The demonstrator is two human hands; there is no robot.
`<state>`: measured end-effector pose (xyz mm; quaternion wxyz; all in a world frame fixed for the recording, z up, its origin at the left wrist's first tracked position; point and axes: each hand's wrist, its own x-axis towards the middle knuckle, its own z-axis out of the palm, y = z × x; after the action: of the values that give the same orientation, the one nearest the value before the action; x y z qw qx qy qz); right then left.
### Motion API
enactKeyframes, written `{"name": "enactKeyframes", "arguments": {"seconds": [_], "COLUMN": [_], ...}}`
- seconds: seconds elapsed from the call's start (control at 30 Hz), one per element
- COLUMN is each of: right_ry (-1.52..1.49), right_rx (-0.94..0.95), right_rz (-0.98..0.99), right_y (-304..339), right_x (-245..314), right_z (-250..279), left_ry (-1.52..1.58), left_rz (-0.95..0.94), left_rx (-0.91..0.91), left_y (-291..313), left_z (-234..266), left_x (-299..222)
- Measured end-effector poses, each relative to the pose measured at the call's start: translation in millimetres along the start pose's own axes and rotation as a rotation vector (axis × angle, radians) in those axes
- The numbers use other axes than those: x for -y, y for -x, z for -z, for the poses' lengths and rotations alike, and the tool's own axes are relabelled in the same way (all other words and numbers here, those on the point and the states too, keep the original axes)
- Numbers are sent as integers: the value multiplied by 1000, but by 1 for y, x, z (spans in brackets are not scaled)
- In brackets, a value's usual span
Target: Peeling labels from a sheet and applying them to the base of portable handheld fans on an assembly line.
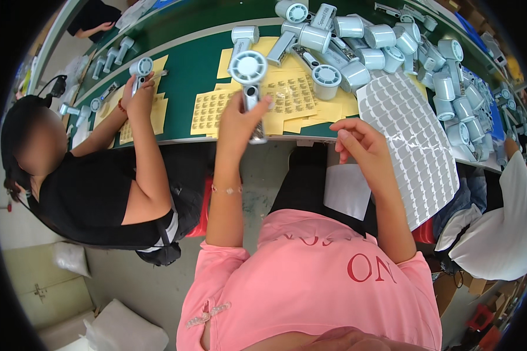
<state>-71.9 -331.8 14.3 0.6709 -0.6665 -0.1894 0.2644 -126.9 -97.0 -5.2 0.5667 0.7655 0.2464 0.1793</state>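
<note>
My left hand [235,126] is wrapped round the handle of a pale blue-grey handheld fan [248,68]. The fan is held upright above the table's near edge, its round slotted grille at the top. Loosely curled, my right hand [364,147] hovers by the table edge with its fingers apart, and I see nothing in it. Beside it lies a large silver-grey sheet of stickers [409,137], hanging over the edge toward my lap. Yellow sheets with rows of small labels [211,110] lie under and behind the held fan.
A large heap of similar fans [383,38] covers the table's back right. On the left, a seated co-worker holds another fan [140,68] over yellow sheets. Another person's white garment [503,228] shows at the right. The green table [181,76] ends just before my lap.
</note>
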Motion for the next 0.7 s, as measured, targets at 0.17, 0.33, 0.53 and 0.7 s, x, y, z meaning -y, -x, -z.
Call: {"name": "enactKeyframes", "arguments": {"seconds": [0.17,0.33,0.53,0.7], "right_ry": [408,1127,1825,1854], "right_rx": [29,68,339,426], "right_rz": [178,857,972,848], "right_y": [-36,-169,-266,-272], "right_x": [31,33,1,-1], "right_z": [9,-20,-38,-34], "left_ry": [-737,-998,-987,-946], "left_rz": [-93,-189,-346,-252], "left_rx": [-151,-180,-426,-380], "left_y": [-57,-74,-89,-105], "left_z": [11,-3,-3,-7], "left_x": [10,19,29,26]}}
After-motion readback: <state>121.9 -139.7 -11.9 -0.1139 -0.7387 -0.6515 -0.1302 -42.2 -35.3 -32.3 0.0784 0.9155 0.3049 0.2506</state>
